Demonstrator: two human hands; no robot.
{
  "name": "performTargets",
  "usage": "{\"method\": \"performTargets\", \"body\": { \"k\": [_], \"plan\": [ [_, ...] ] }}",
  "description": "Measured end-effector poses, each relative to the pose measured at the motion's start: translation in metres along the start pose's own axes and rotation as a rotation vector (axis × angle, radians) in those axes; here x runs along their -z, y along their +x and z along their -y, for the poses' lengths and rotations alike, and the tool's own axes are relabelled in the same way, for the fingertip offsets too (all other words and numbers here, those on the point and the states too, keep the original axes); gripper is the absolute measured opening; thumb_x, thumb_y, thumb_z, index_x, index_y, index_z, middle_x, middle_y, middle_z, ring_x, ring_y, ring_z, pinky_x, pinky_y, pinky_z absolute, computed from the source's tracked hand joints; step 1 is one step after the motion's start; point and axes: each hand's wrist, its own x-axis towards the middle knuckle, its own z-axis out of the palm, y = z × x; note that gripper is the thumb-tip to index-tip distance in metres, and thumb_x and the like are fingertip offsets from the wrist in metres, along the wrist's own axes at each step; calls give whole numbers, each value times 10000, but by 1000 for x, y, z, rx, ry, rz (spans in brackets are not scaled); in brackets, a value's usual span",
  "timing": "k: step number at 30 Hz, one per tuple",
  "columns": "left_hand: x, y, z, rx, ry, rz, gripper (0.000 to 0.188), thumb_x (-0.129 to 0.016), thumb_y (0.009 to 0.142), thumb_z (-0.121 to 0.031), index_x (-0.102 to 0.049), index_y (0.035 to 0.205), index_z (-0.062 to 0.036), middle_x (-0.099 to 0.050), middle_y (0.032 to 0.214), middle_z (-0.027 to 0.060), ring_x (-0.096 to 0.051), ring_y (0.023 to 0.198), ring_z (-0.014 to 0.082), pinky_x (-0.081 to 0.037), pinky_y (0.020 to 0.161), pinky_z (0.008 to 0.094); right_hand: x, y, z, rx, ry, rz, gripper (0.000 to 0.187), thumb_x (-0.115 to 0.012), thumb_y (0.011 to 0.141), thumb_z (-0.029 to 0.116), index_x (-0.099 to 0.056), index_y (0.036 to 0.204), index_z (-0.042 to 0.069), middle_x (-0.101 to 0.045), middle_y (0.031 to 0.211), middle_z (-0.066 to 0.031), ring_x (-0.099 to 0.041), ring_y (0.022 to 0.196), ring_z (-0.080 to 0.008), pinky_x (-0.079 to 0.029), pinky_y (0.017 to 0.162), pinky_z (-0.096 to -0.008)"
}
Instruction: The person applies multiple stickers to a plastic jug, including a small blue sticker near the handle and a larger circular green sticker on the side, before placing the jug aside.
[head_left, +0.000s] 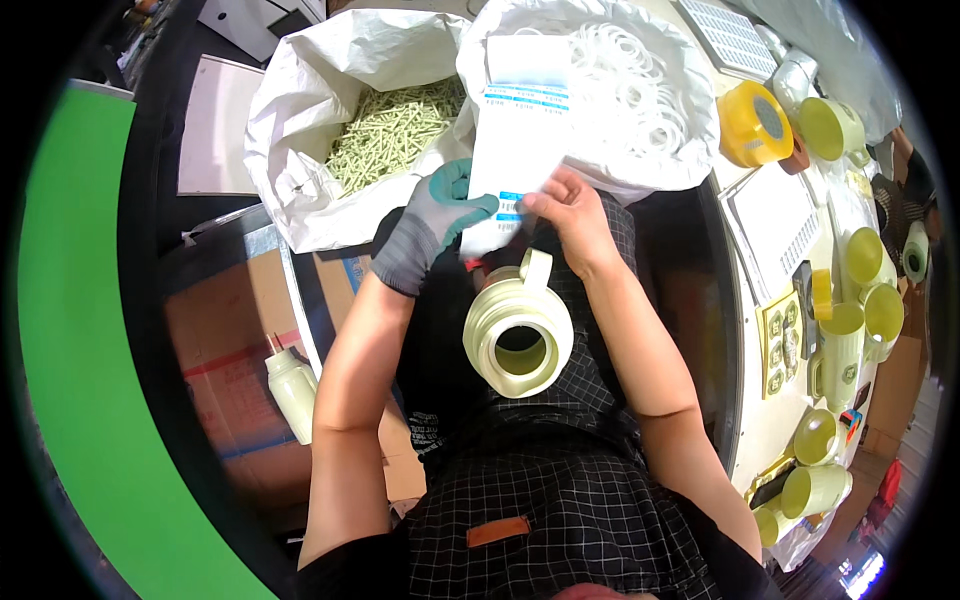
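Gloved left hand (pixel 437 225) (grey and teal) grips a white paper strip (pixel 515 150) of blue-marked labels (pixel 510 207); bare right hand (pixel 580 215) pinches its right edge. Below, a pale-green, round-mouthed handled jug (pixel 484 330); beyond, white sacks (pixel 272 150) of small pale-green pieces (pixel 390 135) and white rings (pixel 640 95).

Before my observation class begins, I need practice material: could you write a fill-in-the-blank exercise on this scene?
1. The left hand, holding the label sheet, wears a ____.
2. The wide strip at far left is coloured ____.
3. The white rings lie to the ____ of the pale-green pieces.

Missing words: glove; green; right.
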Motion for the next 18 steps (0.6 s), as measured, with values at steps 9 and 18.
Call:
{"method": "performTargets", "body": {
  "k": [9,18],
  "plan": [
    [-27,-14,-29,-746,1149,-419,324,-842,780,-331,-783,1071,-202,-609,1336,53,-504,1320,321,-348,1160,546,-8,1,-2,56,44,-22,299,-708,924,-61,-684,1222,-38,-771,1101,-112,-729,963,-134,-595,880,-298],
    [-33,-28,-26,-826,1225,-434,174,-806,808,-282,-762,934,-171,-640,1244,29,-547,1249,312,-376,1136,576,-14,-8,6,31,71,-27,258,-687,954,-43,-648,1208,-37,-765,1079,-112,-719,945,-128,-583,856,-283]
  ]
}}
